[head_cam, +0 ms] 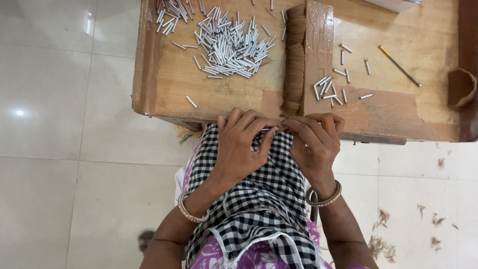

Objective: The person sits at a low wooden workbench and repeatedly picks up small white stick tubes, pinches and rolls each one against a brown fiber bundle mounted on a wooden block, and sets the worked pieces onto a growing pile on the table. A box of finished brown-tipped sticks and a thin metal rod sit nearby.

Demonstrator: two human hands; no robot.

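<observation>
My left hand point(240, 144) and my right hand point(314, 142) meet over my lap at the near edge of a wooden work table point(164, 84). Their fingertips pinch a small silver metal tube point(273, 129) with brown fibre between them. A thick bundle of brown fibre point(295, 65) lies on the table just beyond my hands, beside a raised wooden block point(319, 45). A big heap of small silver tubes point(230, 47) lies left of the bundle. A smaller scatter of tubes point(331, 87) lies to its right.
A thin metal rod point(400, 66) lies at the table's right side, near a brown curled holder point(460, 87) at the right edge. Fibre scraps point(382, 239) litter the white tiled floor at the right. A checked cloth point(254, 194) covers my lap.
</observation>
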